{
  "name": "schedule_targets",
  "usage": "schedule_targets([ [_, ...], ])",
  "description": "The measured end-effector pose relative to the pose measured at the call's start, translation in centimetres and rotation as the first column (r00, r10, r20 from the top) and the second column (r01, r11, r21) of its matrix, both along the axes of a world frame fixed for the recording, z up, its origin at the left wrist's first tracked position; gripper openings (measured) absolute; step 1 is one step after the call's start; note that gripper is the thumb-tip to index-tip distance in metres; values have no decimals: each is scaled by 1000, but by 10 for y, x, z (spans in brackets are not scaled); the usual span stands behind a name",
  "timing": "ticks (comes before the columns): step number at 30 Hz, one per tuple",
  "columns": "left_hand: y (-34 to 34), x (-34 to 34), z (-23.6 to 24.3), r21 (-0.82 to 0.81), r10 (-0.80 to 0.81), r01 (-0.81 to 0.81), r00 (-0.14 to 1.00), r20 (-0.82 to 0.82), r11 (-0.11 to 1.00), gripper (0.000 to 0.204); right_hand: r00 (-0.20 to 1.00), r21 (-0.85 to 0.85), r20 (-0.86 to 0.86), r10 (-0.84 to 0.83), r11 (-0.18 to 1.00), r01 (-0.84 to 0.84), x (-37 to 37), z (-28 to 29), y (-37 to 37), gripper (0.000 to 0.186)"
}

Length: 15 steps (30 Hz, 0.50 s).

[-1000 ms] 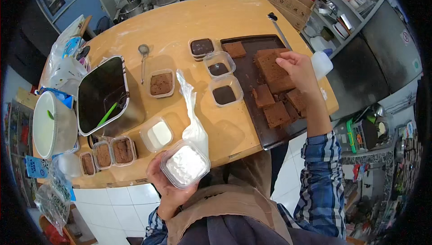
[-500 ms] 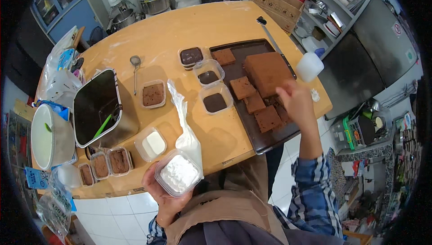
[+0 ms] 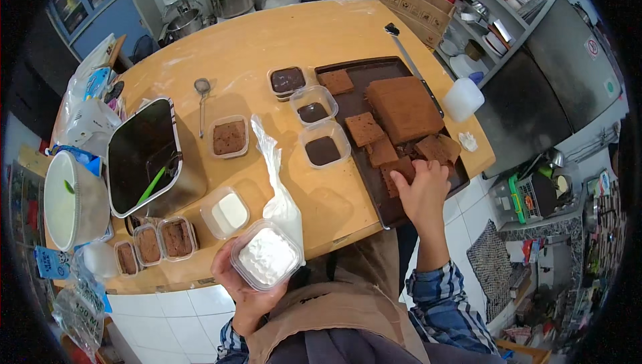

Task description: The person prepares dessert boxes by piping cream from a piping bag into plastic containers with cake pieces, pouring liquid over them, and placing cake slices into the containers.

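Note:
My left hand (image 3: 231,280) grips a clear square container of white cream (image 3: 266,257) at the table's front edge. My right hand (image 3: 421,187) has its fingertips closed around a brown cake square (image 3: 396,173) in the lower part of a dark baking tray (image 3: 361,190). A large cake block (image 3: 403,106) lies above it, with several loose squares around. Just left of the tray stand containers of dark chocolate (image 3: 322,150). A white piping bag (image 3: 277,197) lies behind my left hand, beside a container with a white layer (image 3: 226,213).
On the tan table (image 3: 221,36) are a steel basin (image 3: 187,190), white bucket (image 3: 77,203), filled cake containers (image 3: 179,237), strainer (image 3: 202,103), long knife (image 3: 408,56) and white jug (image 3: 463,100). Mixers (image 3: 227,0) stand behind; shelves (image 3: 498,30) are at the right.
My right hand has moved from the large cake block down to the loose squares at the tray's front and taken hold of one. My left hand still holds the cream container.

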<state>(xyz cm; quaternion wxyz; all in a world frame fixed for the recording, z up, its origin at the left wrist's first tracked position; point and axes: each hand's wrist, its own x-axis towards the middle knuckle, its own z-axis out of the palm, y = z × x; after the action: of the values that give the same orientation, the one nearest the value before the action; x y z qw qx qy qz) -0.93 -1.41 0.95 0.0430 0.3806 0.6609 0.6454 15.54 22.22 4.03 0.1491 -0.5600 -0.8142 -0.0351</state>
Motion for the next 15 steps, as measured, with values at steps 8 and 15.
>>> schedule_targets([
  [8, 2, 1, 2, 34, -81, 81, 997, 11, 996, 89, 896, -228, -429, -113, 974, 14, 7, -5, 7, 35],
  [15, 3, 2, -1, 101, -190, 184, 980, 59, 978, 89, 774, -242, -628, -83, 966, -94, 16, 8, 2, 37],
])
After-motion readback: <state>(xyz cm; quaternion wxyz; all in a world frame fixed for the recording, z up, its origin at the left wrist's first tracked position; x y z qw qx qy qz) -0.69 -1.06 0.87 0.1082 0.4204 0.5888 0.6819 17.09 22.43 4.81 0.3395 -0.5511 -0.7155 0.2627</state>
